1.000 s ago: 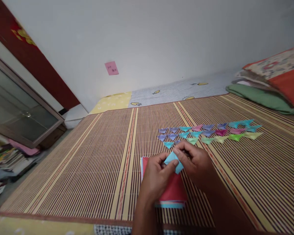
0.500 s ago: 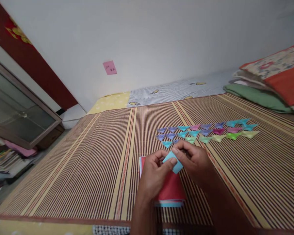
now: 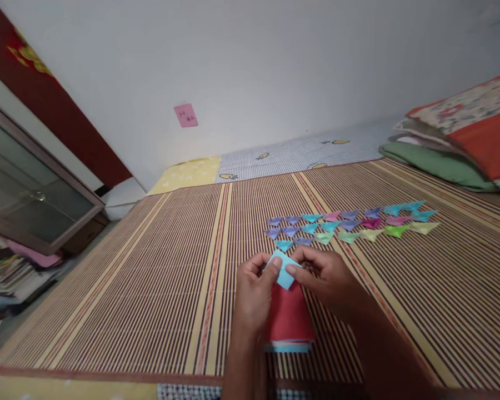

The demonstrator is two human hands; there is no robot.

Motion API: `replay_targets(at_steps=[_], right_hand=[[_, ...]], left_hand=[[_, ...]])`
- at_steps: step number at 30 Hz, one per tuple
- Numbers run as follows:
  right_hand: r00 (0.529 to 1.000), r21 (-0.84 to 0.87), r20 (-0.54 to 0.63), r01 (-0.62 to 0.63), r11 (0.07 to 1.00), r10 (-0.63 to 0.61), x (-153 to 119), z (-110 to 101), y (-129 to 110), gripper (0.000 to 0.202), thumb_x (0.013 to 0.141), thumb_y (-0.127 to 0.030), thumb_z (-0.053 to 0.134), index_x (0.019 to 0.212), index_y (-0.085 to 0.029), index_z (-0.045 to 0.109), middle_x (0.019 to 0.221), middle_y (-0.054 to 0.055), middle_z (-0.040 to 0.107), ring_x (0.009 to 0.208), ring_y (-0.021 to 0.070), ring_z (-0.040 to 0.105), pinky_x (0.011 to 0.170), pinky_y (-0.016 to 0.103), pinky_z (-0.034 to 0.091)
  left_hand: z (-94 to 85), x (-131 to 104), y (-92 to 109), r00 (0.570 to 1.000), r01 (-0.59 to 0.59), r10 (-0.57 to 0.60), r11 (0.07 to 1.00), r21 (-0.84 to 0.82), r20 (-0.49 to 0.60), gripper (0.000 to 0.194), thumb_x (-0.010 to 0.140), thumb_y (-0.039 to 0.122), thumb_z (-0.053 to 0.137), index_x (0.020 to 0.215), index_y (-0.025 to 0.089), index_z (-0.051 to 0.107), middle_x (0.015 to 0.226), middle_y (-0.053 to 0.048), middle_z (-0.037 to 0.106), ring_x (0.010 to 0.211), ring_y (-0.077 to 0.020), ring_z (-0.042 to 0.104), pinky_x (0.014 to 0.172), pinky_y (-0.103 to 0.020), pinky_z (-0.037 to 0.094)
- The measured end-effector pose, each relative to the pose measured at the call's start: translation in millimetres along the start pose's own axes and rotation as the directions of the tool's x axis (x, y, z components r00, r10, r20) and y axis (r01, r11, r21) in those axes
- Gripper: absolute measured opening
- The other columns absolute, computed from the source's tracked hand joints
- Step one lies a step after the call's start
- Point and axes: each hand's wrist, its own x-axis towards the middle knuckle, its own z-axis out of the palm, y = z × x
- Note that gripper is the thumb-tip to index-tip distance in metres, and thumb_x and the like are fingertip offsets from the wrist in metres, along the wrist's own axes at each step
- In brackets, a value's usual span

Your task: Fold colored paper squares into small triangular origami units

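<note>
A small folded light-blue paper (image 3: 286,276) is held between both hands above the mat. My left hand (image 3: 254,286) pinches its left side, thumb lying on top. On the right edge, my right hand (image 3: 327,275) grips with thumb and bent fingers. Beneath them lies a stack of coloured paper sheets (image 3: 291,319), red on top with pale and blue edges showing at the front; the left forearm covers part of it. Just beyond the hands, several small folded paper pieces (image 3: 370,223) in blue, purple, pink, green and yellow stand in rows.
A striped bamboo mat (image 3: 150,289) covers the bed. Folded bedding (image 3: 445,166) is piled at the back right, with an orange floral cushion (image 3: 483,128) on it. A pink note (image 3: 185,115) is stuck on the wall. At left stands a glass-doored cabinet (image 3: 29,178).
Both hands have shifted slightly left with the blue paper, which is now turned to a diamond-like angle. My right thumb has moved down from the top corner to the right edge.
</note>
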Motion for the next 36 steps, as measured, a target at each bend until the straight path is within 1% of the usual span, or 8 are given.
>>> replay_targets(at_steps=[7, 13, 16, 19, 22, 26, 31, 36], right_hand=[[1.0, 0.023, 0.005, 0.006, 1.0, -0.006, 1.4, -2.6, 0.0, 0.029, 0.096, -0.038, 0.056, 0.074, -0.02, 0.062, 0.065, -0.003, 0.05, 0.061, 0.0136, 0.045, 0.058, 0.028, 0.036], [1.0, 0.026, -0.023, -0.008, 1.0, 0.009, 0.7, -5.3, 3.5, 0.029, 0.096, -0.039, 0.057, 0.076, -0.019, 0.062, 0.068, -0.001, 0.057, 0.064, 0.0154, 0.051, 0.06, 0.03, 0.04], [1.0, 0.057, -0.011, 0.009, 0.998, -0.008, 0.2, -6.3, 5.6, 0.028, 0.096, -0.039, 0.059, 0.075, -0.02, 0.061, 0.069, -0.001, 0.059, 0.065, 0.0155, 0.053, 0.062, 0.03, 0.042], [0.999, 0.113, -0.038, 0.021, 0.993, -0.017, 1.2, -4.0, 6.5, 0.019, 0.092, -0.038, 0.066, 0.086, -0.02, 0.065, 0.073, -0.001, 0.06, 0.065, 0.015, 0.054, 0.06, 0.028, 0.044], [0.995, 0.076, -0.083, 0.058, 0.995, -0.052, 3.5, 0.5, 5.5, 0.015, 0.089, -0.035, 0.07, 0.093, -0.02, 0.071, 0.076, -0.001, 0.062, 0.069, 0.0152, 0.055, 0.061, 0.028, 0.044], [0.99, 0.089, -0.127, 0.067, 0.994, -0.056, 5.2, -0.9, 6.9, 0.019, 0.093, -0.034, 0.067, 0.081, -0.02, 0.069, 0.075, -0.001, 0.062, 0.071, 0.015, 0.056, 0.066, 0.028, 0.044], [1.0, 0.062, 0.014, 0.012, 0.998, -0.013, 3.2, -10.4, 12.9, 0.019, 0.092, -0.036, 0.069, 0.081, -0.02, 0.068, 0.071, -0.002, 0.059, 0.065, 0.0138, 0.051, 0.059, 0.027, 0.04], [1.0, 0.156, 0.016, -0.003, 0.988, 0.001, 2.1, -5.9, 11.1, 0.013, 0.09, -0.035, 0.07, 0.091, -0.022, 0.069, 0.079, 0.001, 0.065, 0.071, 0.0159, 0.059, 0.065, 0.028, 0.049]], left_hand=[[-1.4, 3.2, -9.0, 1.0, 0.015, -0.015, 0.999, -0.043, -0.001, 0.032, 0.084, 0.042, 0.079, 0.073, 0.014, 0.067, 0.067, 0.001, 0.06, 0.061, -0.0101, 0.05, 0.061, -0.023, 0.041], [-3.5, 1.4, -0.6, 0.997, 0.042, -0.044, 0.998, 0.045, 0.056, 0.022, 0.078, 0.033, 0.082, 0.078, 0.014, 0.07, 0.073, -0.001, 0.066, 0.065, -0.0119, 0.055, 0.066, -0.025, 0.042], [-3.8, 0.1, 2.7, 0.997, 0.036, -0.04, 0.997, 0.062, 0.067, 0.021, 0.079, 0.033, 0.08, 0.076, 0.014, 0.07, 0.071, -0.001, 0.064, 0.065, -0.0123, 0.054, 0.066, -0.025, 0.042], [-1.4, -1.2, 3.3, 0.994, 0.026, -0.037, 0.994, 0.105, 0.102, 0.025, 0.079, 0.035, 0.079, 0.071, 0.015, 0.067, 0.066, 0.0, 0.061, 0.062, -0.0122, 0.051, 0.063, -0.026, 0.04], [1.6, -1.7, 2.3, 0.99, 0.004, -0.029, 0.985, 0.17, 0.14, 0.028, 0.08, 0.036, 0.079, 0.065, 0.016, 0.065, 0.063, 0.001, 0.058, 0.061, -0.0125, 0.049, 0.061, -0.026, 0.038], [0.7, -0.9, 2.0, 0.997, -0.023, 0.009, 0.983, 0.184, 0.075, 0.022, 0.083, 0.033, 0.075, 0.071, 0.016, 0.068, 0.065, 0.001, 0.058, 0.062, -0.0126, 0.048, 0.061, -0.026, 0.038], [-2.3, 0.1, 5.3, 0.994, -0.087, 0.096, 0.985, 0.149, -0.053, 0.02, 0.081, 0.031, 0.077, 0.071, 0.016, 0.067, 0.067, 0.002, 0.058, 0.064, -0.0122, 0.049, 0.064, -0.025, 0.041], [-3.4, -0.4, 4.5, 0.995, -0.079, 0.089, 0.977, 0.198, -0.046, 0.02, 0.079, 0.029, 0.079, 0.069, 0.016, 0.067, 0.065, 0.002, 0.058, 0.063, -0.0125, 0.049, 0.062, -0.026, 0.04]])
